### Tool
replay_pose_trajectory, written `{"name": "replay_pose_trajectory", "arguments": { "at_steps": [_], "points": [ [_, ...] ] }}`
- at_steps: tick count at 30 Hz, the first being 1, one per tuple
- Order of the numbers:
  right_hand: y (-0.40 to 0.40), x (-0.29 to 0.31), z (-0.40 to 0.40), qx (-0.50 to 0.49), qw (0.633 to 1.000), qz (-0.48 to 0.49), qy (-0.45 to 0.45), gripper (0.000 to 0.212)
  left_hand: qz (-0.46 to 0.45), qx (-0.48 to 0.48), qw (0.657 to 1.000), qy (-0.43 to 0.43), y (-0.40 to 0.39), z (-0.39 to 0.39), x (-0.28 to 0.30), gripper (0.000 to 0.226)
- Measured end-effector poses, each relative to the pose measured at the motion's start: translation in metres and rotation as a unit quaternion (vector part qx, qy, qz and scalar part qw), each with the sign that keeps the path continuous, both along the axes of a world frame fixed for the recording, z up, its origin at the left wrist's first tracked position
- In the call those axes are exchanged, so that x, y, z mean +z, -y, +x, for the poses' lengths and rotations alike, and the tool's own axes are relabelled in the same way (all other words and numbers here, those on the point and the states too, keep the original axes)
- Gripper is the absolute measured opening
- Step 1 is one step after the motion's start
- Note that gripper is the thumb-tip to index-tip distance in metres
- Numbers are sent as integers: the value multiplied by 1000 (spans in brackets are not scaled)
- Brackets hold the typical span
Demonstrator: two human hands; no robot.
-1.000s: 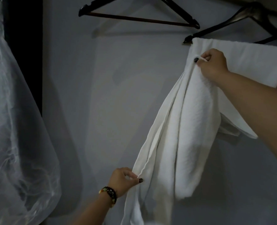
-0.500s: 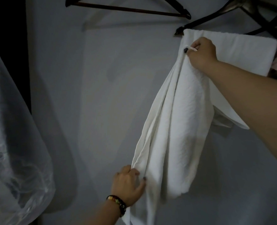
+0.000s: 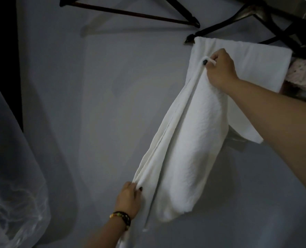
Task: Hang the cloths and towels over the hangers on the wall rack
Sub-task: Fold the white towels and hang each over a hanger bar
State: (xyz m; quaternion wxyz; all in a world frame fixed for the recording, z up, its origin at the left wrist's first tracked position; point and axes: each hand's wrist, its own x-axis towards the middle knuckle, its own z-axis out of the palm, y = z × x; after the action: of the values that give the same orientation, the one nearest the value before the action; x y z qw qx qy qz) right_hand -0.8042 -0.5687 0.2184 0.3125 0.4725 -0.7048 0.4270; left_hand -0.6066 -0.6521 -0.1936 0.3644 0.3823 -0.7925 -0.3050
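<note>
A large white towel (image 3: 188, 136) hangs over the bar of a dark hanger (image 3: 218, 29) at the upper right, its long front part bunched into folds. My right hand (image 3: 220, 68) pinches the towel near its top left, just under the bar. My left hand (image 3: 129, 199), with a beaded bracelet on the wrist, grips the towel's left edge low down. A second dark hanger (image 3: 130, 14) hangs bare at the top centre.
A pale grey wall (image 3: 94, 104) lies behind everything. A clear plastic bag (image 3: 10, 176) hangs at the left edge. A pink knitted cloth (image 3: 304, 72) shows at the right behind the towel. More dark hangers (image 3: 291, 31) cluster at the top right.
My left hand has shifted along the towel's lower left edge and now grips it with closed fingers. My right hand keeps its pinch near the top. The view has shifted slightly.
</note>
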Motion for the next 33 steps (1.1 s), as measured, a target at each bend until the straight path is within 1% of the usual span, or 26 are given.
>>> {"name": "replay_pose_trajectory", "arguments": {
  "at_steps": [2, 4, 6, 9, 13, 16, 19, 22, 24, 25, 26, 28, 30, 32, 33],
  "points": [
    [-11, -6, -12, -16, 1000, 1, 15, 23, 37, 27, 998, -32, 19, 9, 6, 17],
    [-22, -17, -28, -33, 999, 6, 40, 24, 52, 48, 997, -32, 38, 16, 15, 16],
    [-33, -33, -46, -54, 997, 12, 62, 27, 23, 60, 998, -4, 55, 25, 24, 19],
    [-51, -63, -68, -83, 994, 17, 70, 31, -44, 81, 995, 23, 71, 40, 42, 23],
    [-75, -97, -92, -124, 991, 11, 37, 33, -118, 85, 988, 48, 86, 55, 67, 25],
    [-73, -103, -88, -122, 992, -11, 18, 33, -128, 85, 986, 67, 91, 63, 73, 20],
    [-60, -97, -68, -84, 996, -30, -18, 32, -105, 85, 988, 76, 90, 71, 58, 17],
    [-50, -86, -49, -28, 997, -41, -56, 29, -58, 96, 993, 46, 87, 80, 37, 18],
    [-43, -78, -32, 24, 995, -43, -86, 27, -25, 91, 995, 43, 86, 83, 28, 14],
    [-40, -73, -20, 59, 992, -42, -99, 26, -21, 80, 995, 49, 85, 82, 26, 9],
    [-36, -68, -6, 95, 989, -38, -106, 26, -27, 61, 996, 53, 82, 81, 26, 10],
    [-31, -61, 26, 164, 982, -13, -89, 30, -64, 3, 997, 49, 69, 73, 40, 34],
    [-27, -62, 56, 219, 973, 28, -67, 33, -101, -75, 992, 7, 44, 60, 73, 55],
    [-24, -71, 79, 253, 963, 65, -70, 35, -115, -156, 978, -77, 12, 45, 112, 65],
    [-23, -78, 87, 269, 957, 82, -71, 36, -110, -180, 971, -114, -4, 38, 130, 64]
  ]
}}
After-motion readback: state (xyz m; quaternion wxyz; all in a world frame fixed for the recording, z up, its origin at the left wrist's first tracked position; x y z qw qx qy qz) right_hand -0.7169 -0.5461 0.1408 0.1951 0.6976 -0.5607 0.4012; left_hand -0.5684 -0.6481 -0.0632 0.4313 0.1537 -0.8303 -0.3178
